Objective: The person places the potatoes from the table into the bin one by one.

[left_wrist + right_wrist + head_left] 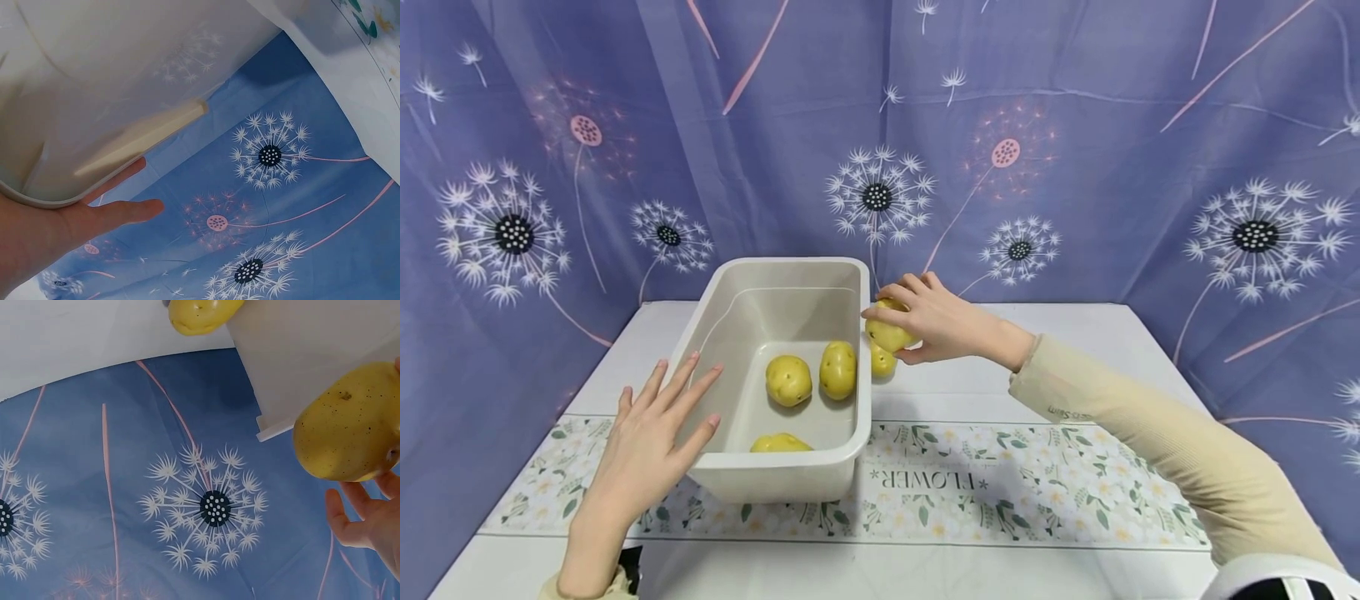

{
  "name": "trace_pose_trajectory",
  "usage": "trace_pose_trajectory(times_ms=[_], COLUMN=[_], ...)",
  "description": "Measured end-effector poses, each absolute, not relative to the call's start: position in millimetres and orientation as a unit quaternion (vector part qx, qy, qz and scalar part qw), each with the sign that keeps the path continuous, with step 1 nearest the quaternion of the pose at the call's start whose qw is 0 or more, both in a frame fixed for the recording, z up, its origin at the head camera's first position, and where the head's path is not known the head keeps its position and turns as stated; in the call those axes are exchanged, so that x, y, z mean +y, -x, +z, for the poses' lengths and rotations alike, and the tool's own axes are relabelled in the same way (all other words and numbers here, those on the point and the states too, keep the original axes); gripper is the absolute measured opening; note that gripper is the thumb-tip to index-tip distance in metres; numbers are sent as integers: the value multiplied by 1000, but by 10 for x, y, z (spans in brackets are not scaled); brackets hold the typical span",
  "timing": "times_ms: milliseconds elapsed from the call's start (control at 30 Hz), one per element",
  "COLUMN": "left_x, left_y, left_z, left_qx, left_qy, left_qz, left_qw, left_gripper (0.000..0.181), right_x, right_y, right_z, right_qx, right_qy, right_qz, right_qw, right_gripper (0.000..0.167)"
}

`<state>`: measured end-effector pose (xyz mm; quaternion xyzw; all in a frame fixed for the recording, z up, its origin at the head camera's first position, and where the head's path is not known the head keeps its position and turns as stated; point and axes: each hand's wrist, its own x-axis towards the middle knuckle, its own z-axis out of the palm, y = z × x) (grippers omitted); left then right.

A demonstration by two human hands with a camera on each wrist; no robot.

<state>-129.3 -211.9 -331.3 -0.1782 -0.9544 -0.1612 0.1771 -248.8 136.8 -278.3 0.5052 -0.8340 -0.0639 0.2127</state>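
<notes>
My right hand (pixel 943 321) grips a yellow potato (pixel 889 327) just outside the right rim of a pale grey plastic bin (pixel 775 460). In the right wrist view the same potato (pixel 350 425) sits raised between the fingers, near the bin's edge. Below it a second potato (pixel 882 363) lies on the table beside the bin, partly covered. Inside the bin are a round potato (pixel 788 381), an oval potato (pixel 838 370) and a third potato (pixel 780 442), half hidden by the front wall. My left hand (pixel 651 437), fingers spread, is at the bin's left rim.
A white table (pixel 1045 392) carries a floral strip (pixel 1060 492) with the word FLOWER across its front part. Purple cloth (pixel 790 167) printed with dandelions hangs behind the table and at both sides. The bin stands left of the middle.
</notes>
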Motion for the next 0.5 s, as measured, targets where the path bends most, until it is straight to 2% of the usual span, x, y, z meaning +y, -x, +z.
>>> trace_pose_trajectory(times_ms=[500], left_x=[-2116], left_y=[1290], left_z=[-3314], left_qx=[-953], left_qy=[178], left_qz=[-164], left_qw=[180], left_gripper=[52], right_x=[1223], right_y=[2563], right_z=[-2661], right_qx=[-841], right_qy=[-496], right_qz=[-71], right_qw=[203], right_gripper=[63])
